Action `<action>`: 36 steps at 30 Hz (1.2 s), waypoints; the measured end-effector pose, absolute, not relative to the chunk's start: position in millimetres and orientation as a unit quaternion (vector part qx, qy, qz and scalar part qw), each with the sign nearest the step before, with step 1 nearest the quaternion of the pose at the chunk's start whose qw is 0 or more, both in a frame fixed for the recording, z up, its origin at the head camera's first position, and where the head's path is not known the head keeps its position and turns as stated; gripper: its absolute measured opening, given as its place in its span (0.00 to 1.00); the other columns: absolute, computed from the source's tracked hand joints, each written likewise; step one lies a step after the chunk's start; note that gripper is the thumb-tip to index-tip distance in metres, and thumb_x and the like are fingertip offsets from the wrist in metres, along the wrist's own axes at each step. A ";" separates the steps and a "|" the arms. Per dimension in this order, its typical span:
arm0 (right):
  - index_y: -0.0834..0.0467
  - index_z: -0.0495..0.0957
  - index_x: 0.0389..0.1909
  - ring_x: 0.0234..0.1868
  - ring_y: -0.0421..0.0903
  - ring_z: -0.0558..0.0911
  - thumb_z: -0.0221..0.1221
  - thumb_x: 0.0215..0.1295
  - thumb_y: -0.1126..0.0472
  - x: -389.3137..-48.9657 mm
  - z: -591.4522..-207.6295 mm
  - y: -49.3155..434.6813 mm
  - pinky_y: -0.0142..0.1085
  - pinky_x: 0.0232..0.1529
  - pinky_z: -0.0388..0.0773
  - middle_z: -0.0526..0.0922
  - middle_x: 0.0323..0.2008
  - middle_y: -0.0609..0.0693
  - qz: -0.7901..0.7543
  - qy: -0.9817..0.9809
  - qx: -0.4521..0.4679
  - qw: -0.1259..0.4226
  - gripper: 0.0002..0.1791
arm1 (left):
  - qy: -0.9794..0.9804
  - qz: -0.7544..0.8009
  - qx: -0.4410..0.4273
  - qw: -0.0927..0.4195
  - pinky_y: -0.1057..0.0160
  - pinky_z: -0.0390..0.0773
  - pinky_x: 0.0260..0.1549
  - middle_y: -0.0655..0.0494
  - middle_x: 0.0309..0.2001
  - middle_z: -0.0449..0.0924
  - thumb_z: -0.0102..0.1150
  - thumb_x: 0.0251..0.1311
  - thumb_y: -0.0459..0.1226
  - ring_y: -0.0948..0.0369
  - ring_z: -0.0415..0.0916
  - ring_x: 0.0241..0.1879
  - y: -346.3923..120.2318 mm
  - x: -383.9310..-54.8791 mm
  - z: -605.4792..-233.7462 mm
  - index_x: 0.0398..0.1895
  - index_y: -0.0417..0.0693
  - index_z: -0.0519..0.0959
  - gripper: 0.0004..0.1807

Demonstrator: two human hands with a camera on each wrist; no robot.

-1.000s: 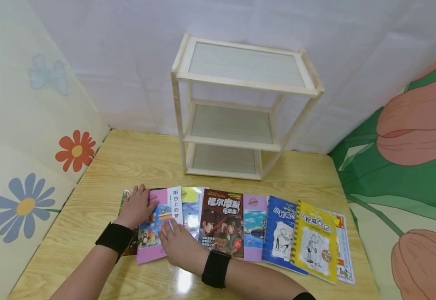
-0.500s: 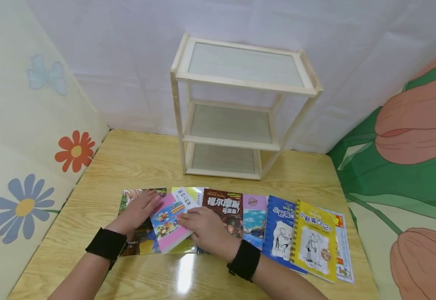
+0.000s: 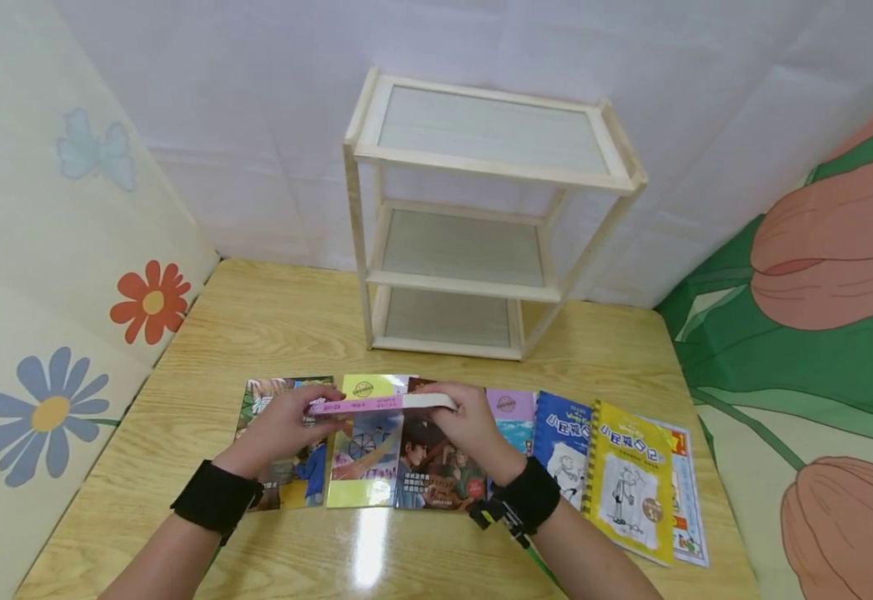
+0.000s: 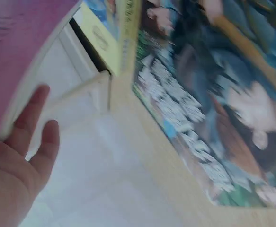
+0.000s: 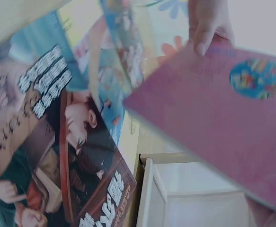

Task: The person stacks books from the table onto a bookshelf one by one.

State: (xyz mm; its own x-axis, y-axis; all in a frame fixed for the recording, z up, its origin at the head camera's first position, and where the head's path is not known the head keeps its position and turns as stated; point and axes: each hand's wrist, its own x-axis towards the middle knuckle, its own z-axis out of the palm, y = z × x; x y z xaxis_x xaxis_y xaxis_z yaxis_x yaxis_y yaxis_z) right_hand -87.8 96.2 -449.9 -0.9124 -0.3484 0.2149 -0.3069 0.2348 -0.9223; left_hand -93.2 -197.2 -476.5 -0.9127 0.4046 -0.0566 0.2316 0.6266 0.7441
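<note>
Both hands hold up a pink book (image 3: 364,405), on edge with its narrow spine toward the head camera. My left hand (image 3: 277,429) grips one end of it, and my right hand (image 3: 472,427) grips the other. In the right wrist view the pink cover (image 5: 185,101) shows a round picture, with the left hand's thumb pressed near its edge. Beneath the lifted book lie a dark illustrated book (image 3: 314,479), a yellow-edged book (image 3: 361,471) and a brown book (image 3: 436,479) with cartoon figures, overlapping on the table.
To the right lie a purple-and-blue book (image 3: 509,408), a blue book (image 3: 556,462), a yellow spiral-bound book (image 3: 631,492) and a white-edged book (image 3: 694,508). A three-tier wooden shelf (image 3: 454,287) stands behind on the table (image 3: 263,317). Painted panels flank both sides.
The pink book was lying on the other books under both hands. It was turned and slid rightward, then lifted and tipped on edge, with a hand now gripping each end.
</note>
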 end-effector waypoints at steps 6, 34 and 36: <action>0.66 0.82 0.43 0.18 0.34 0.66 0.55 0.58 0.76 -90.7 -445.4 109.9 0.28 0.21 0.68 0.84 0.40 0.62 -0.598 0.767 -0.221 0.073 0.13 | 0.891 0.374 0.229 0.115 0.68 0.77 0.33 0.65 0.39 0.84 0.62 0.60 0.42 0.69 0.78 0.34 -185.0 -89.5 -462.9 0.49 0.59 0.82 0.14; 0.48 0.81 0.49 0.16 0.34 0.67 0.64 0.54 0.61 -80.2 -417.6 136.0 0.28 0.25 0.71 0.83 0.46 0.42 -0.347 0.891 -0.293 0.031 0.19 | 0.937 0.188 0.294 0.000 0.73 0.69 0.22 0.61 0.31 0.86 0.67 0.54 0.42 0.69 0.77 0.24 -159.3 -85.0 -442.8 0.48 0.54 0.83 0.17; 0.48 0.81 0.49 0.20 0.34 0.71 0.64 0.54 0.59 -79.6 -414.9 136.1 0.29 0.26 0.73 0.84 0.45 0.42 -0.340 0.893 -0.293 0.028 0.19 | 0.939 0.185 0.290 -0.003 0.73 0.67 0.21 0.60 0.30 0.85 0.67 0.53 0.41 0.69 0.76 0.23 -158.6 -84.1 -441.2 0.49 0.53 0.83 0.17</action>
